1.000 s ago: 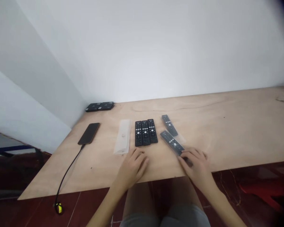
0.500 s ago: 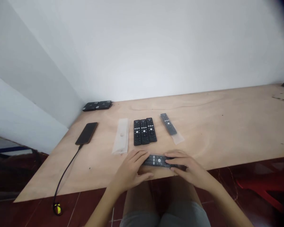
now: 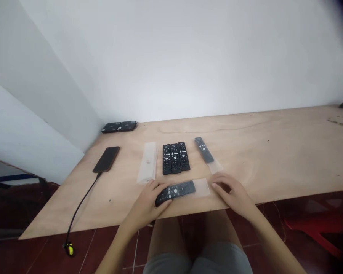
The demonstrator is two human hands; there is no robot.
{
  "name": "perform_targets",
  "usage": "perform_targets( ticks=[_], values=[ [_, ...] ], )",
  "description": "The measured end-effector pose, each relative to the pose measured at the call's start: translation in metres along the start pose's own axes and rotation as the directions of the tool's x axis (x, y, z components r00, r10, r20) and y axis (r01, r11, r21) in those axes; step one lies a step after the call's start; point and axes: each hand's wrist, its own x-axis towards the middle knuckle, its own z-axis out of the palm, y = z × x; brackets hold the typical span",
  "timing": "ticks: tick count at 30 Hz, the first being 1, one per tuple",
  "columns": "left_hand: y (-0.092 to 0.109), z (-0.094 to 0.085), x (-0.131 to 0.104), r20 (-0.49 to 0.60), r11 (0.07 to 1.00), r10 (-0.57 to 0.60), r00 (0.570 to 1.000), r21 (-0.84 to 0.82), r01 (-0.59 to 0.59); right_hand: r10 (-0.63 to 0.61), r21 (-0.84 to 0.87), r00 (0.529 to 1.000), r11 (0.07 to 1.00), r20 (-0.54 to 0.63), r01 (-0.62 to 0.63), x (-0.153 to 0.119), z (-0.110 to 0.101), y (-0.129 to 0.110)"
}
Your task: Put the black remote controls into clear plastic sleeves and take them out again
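A black remote control (image 3: 180,190) lies sideways near the table's front edge inside a clear plastic sleeve (image 3: 202,187), whose spare end sticks out to the right. My left hand (image 3: 148,201) grips the remote's left end, fingers above and thumb below. Just right of the sleeve's spare end, my right hand (image 3: 233,194) rests on the table, thumb and fingers apart with nothing between them. Three bare remotes (image 3: 175,158) stand side by side behind. To their right is another sleeved remote (image 3: 204,150), and to their left lies a stack of flat plastic sleeves (image 3: 147,163).
A phone (image 3: 106,159) with a black cable (image 3: 81,205) lies on the left of the wooden table (image 3: 263,156). Two black boxes (image 3: 119,126) sit in the back left corner by the wall. A red stool (image 3: 314,228) stands below on the right.
The sleeved remote has shifted left with my left hand. My right hand has come off the remote and moved right, uncovering the sleeve's spare end.
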Motion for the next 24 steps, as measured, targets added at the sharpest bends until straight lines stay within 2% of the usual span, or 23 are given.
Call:
perform_targets(
  ticks=[3,7,12,15,24],
  values=[
    [0.000,0.000,0.002,0.013,1.000,-0.003,1.000,-0.030,0.003,-0.025,-0.025,0.999,0.999,0.036,0.026,-0.001,0.007,-0.007],
    [0.001,-0.001,0.003,0.020,0.999,-0.010,1.000,-0.052,0.011,0.036,0.066,0.999,0.997,0.027,-0.038,0.000,0.017,-0.013],
    [0.005,-0.003,0.004,0.010,0.999,0.010,1.000,-0.040,-0.010,0.111,0.127,0.991,0.987,-0.078,-0.100,0.002,0.022,-0.012],
    [0.007,-0.004,0.004,-0.009,0.999,0.026,1.000,-0.028,-0.026,0.127,0.094,0.983,0.989,-0.132,-0.115,0.002,0.025,-0.010],
    [0.005,-0.003,0.002,-0.001,0.999,0.023,1.000,-0.032,-0.023,0.080,-0.058,0.986,0.994,-0.143,-0.089,0.011,0.037,0.001]
  ],
)
